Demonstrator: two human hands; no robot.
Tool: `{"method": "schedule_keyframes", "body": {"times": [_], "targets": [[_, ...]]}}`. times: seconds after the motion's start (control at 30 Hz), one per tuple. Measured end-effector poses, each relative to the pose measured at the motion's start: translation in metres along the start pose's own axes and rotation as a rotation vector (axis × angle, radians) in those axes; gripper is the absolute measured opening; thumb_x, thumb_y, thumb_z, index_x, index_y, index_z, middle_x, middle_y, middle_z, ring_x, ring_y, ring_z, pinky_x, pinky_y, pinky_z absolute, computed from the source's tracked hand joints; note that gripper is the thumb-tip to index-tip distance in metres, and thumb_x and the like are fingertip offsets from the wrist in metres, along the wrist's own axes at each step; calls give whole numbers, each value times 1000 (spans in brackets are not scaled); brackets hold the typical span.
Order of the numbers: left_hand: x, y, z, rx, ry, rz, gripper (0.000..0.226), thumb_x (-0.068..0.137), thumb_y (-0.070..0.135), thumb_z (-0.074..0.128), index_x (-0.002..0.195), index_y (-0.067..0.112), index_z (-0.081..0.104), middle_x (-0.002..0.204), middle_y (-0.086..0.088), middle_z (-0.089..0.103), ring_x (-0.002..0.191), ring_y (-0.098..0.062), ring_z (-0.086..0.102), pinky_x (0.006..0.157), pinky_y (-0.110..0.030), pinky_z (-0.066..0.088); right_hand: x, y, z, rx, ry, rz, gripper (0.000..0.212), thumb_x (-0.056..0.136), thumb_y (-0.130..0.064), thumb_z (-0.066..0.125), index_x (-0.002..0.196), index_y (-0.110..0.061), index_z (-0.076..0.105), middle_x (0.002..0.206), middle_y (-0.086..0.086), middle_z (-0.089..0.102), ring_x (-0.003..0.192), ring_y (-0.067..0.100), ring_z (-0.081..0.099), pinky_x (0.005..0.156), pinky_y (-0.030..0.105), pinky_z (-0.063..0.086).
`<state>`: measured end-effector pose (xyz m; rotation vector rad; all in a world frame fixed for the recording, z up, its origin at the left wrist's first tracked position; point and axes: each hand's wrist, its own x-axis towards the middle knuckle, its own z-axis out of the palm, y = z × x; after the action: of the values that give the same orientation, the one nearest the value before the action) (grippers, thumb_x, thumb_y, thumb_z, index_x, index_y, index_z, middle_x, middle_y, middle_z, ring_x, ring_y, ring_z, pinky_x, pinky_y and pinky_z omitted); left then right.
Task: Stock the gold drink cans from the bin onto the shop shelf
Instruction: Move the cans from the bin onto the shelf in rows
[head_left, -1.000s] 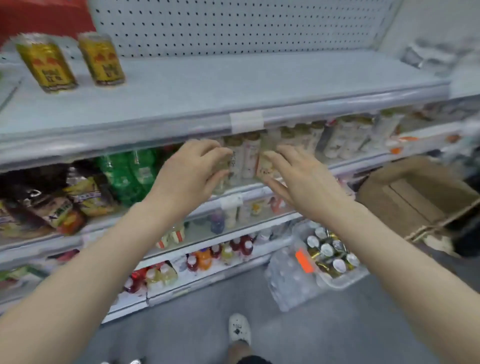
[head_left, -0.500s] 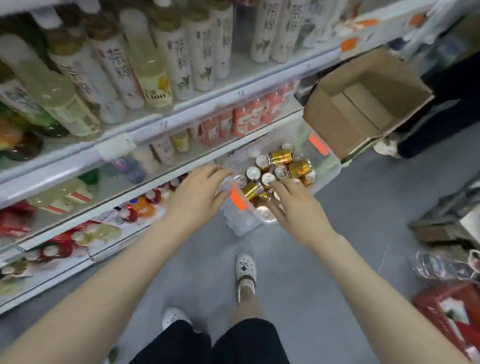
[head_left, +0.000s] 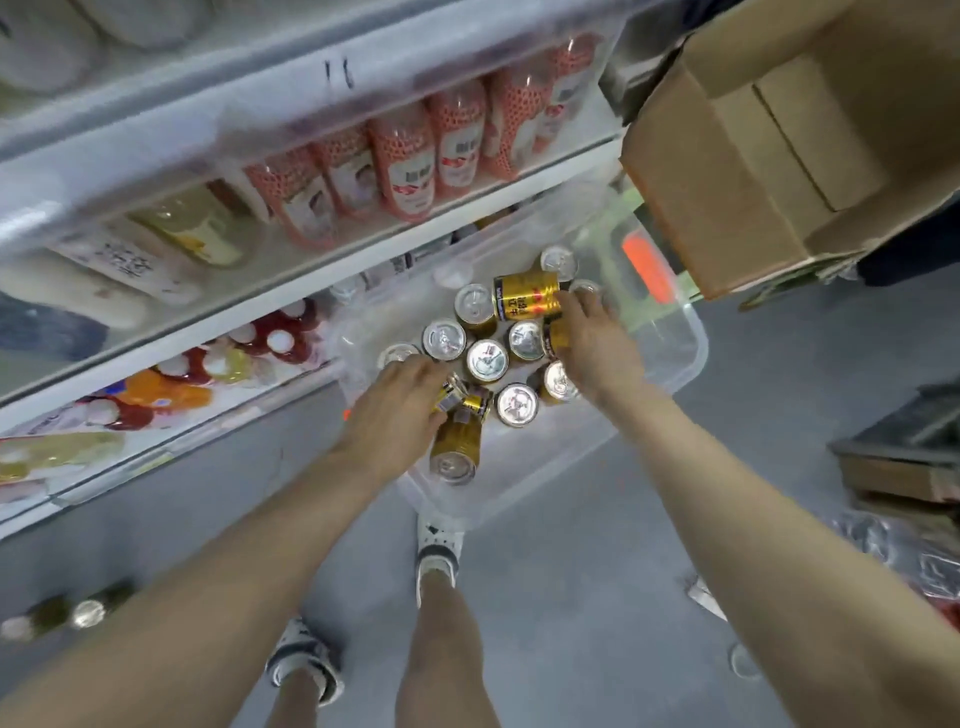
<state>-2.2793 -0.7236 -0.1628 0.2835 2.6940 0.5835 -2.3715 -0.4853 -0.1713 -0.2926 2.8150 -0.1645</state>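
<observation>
Grey shop floor beside the shelf; clear bin holds gold cans; left hand covers toppled cans, grip hidden; right hand touches a sideways can, grasp unclear.

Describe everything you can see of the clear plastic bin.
The clear plastic bin is a lidless, round-cornered tub with an orange clip at its far end. It sits on the grey floor beside the lowest shelf, holding gold cans, mostly upright, a few on their sides. The left hand and right hand are among them.
</observation>
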Motion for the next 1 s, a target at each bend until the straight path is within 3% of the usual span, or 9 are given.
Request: {"method": "schedule_keyframes", "body": {"times": [0.1,0.23,0.43,0.57,0.7,0.77,0.83,0.93,1.0], "targets": [[10,-6,16,26,-51,-38,65,79,20,71,138,16,44,129,-11,50,112,-35,51,92,-46,47,45,9,17,-59,0,-66,65,78,-6,59,140,-9,42,137,16,48,122,40,46,96,47,40],[17,-7,25,130,-92,-88,70,80,26,70,141,14,39,132,-11,47,115,-33,50,88,-44,50,80,9,36,-92,-125,-76,69,81,-12,65,143,-18,35,142,12,41,126,38,43,94,50,41],[34,-6,26,191,-193,-203,66,82,35,68,135,11,37,130,-11,44,117,-31,48,89,-40,47,70,14,27,64,-62,-34,72,71,-19,77,134,-13,42,129,19,40,100,46,55,81,52,50],[47,-5,36,188,-260,-261,72,74,44,74,127,8,41,126,-12,44,115,-32,47,90,-42,48,29,12,9,350,78,76,73,65,-27,85,126,-8,50,120,18,44,101,41,54,80,44,48],[54,0,38,153,-268,-281,73,72,37,76,129,10,39,125,-15,47,112,-35,49,87,-41,47,-9,8,6,496,135,120,73,62,-33,87,122,-9,53,122,12,46,103,33,54,82,28,39],[51,4,35,101,-240,-273,73,73,35,76,130,11,38,121,-16,49,106,-36,54,80,-41,47,-23,7,5,553,145,151,71,61,-33,87,120,-14,53,121,8,46,105,29,52,84,24,38],[45,7,30,-24,-179,-274,74,73,36,74,134,14,38,120,-15,46,100,-38,56,78,-41,48,-35,6,1,599,140,189,68,63,-32,86,119,-16,52,121,7,46,105,27,53,87,28,42],[34,17,11,-208,-85,-256,69,73,40,70,132,18,40,120,-11,41,97,-37,56,80,-41,49,-49,2,-12,648,113,250,67,67,-33,82,123,-15,50,118,4,43,104,28,55,89,40,47],[26,26,-9,-290,-76,-272,68,75,44,69,131,20,39,119,-7,40,99,-32,55,84,-38,47,-56,-4,-26,656,117,269,68,69,-34,81,125,-16,49,115,0,39,104,27,54,89,37,46]]}}
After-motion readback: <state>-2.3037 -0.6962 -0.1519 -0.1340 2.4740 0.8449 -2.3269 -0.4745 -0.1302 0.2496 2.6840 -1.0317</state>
